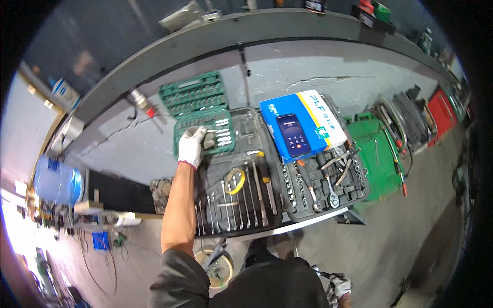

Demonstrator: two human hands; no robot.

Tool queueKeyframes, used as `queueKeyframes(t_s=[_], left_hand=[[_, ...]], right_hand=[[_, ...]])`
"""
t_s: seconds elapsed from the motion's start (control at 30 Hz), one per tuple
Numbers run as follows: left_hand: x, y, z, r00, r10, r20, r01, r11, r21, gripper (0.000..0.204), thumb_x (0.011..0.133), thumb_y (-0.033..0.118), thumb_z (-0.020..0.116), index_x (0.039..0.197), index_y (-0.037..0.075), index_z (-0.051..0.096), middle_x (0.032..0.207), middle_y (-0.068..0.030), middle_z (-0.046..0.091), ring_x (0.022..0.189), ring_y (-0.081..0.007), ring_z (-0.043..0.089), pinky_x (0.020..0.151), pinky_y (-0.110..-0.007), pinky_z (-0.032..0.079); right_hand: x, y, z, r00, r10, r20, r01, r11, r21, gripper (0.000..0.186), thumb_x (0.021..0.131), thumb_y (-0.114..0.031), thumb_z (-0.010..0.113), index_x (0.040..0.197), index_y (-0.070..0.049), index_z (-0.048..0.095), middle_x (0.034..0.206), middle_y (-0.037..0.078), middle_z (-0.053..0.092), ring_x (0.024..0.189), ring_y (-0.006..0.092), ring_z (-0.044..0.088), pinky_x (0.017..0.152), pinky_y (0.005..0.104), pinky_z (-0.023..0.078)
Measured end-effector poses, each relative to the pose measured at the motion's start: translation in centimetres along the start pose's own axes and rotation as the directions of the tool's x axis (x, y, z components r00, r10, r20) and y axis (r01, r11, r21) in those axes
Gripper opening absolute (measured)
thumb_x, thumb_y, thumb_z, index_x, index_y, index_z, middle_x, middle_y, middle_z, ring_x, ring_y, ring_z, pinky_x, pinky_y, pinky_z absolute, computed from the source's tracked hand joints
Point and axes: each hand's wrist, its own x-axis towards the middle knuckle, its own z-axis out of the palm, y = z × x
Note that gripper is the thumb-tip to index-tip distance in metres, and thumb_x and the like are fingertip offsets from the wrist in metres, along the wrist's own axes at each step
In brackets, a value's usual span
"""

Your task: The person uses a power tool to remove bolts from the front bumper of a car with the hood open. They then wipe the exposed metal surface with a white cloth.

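My left hand (190,148), in a white glove, is over the lower half of an open green socket case (229,137). Its fingers are curled together at the row of sockets, and whatever they may pinch is hidden. Bright sockets (223,132) lie in the case just right of the glove. Low at the right, beside my body, my right hand (340,285) is gloved too and closed around a dark-handled tool (323,273). A bit of silver metal shows at that tool's far end; its exact kind is unclear.
A large black tool case (241,134) lies open on the bench, holding wrenches, screwdrivers and a yellow ring-shaped roll (235,181). On it rest a blue-and-white box (318,120) and a phone (291,134). Ratchets (333,197) sit at right, near a green case (377,159). A round tub (221,269) stands below.
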Motion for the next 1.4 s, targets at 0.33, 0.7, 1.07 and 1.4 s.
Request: queueKeyframes(t_s=[0.33, 0.7, 1.07, 1.4], left_hand=[[-37.1, 0.9, -4.7, 0.997, -0.007, 0.083, 0.053, 0.821, -0.568, 0.032, 0.104, 0.03, 0.064, 0.122, 0.004, 0.061, 0.084, -0.0109, 0.068, 0.076, -0.0238, 0.067, 0.07, -0.037, 0.057], [-69.7, -6.0, -14.6, 0.471, -0.283, -0.836, -0.589, 0.604, -0.537, 0.026, 0.111, 0.029, 0.049, 0.096, 0.01, 0.059, 0.067, -0.0019, 0.055, 0.057, -0.0174, 0.056, 0.054, -0.031, 0.054], [-91.9, -6.3, -37.3, 0.172, -0.291, -0.941, -0.967, 0.132, -0.218, 0.038, 0.111, 0.04, 0.049, 0.097, 0.005, 0.053, 0.071, -0.0044, 0.05, 0.065, -0.0199, 0.055, 0.063, -0.036, 0.056], [-104.9, -5.5, -58.4, -0.104, -0.367, -0.924, -0.955, 0.297, -0.01, 0.049, 0.108, 0.056, 0.048, 0.077, 0.018, 0.043, 0.065, 0.0061, 0.024, 0.05, -0.01, 0.023, 0.041, -0.025, 0.022]], right_hand=[[-7.5, -28.8, 10.2, 0.492, -0.417, 0.764, 0.497, 0.856, 0.147, 0.033, 0.088, -0.006, 0.072, 0.119, 0.006, 0.069, 0.093, 0.014, 0.074, 0.063, 0.0121, 0.064, 0.057, 0.0273, 0.053], [-27.1, -16.6, 24.7, -0.067, 0.012, 0.998, 0.672, 0.739, 0.036, 0.037, 0.092, -0.006, 0.077, 0.127, 0.0, 0.07, 0.1, 0.005, 0.075, 0.086, 0.0095, 0.07, 0.076, 0.026, 0.057], [-50.4, 0.3, 39.6, -0.489, 0.03, 0.872, 0.791, 0.435, 0.429, 0.039, 0.091, -0.015, 0.081, 0.125, -0.001, 0.07, 0.105, 0.01, 0.075, 0.089, 0.0168, 0.07, 0.079, 0.0312, 0.056], [-68.1, 15.4, 54.4, -0.775, -0.034, 0.632, 0.608, 0.234, 0.758, 0.037, 0.09, -0.024, 0.078, 0.123, -0.011, 0.069, 0.08, 0.008, 0.068, 0.064, 0.0268, 0.067, 0.062, 0.0394, 0.055]])
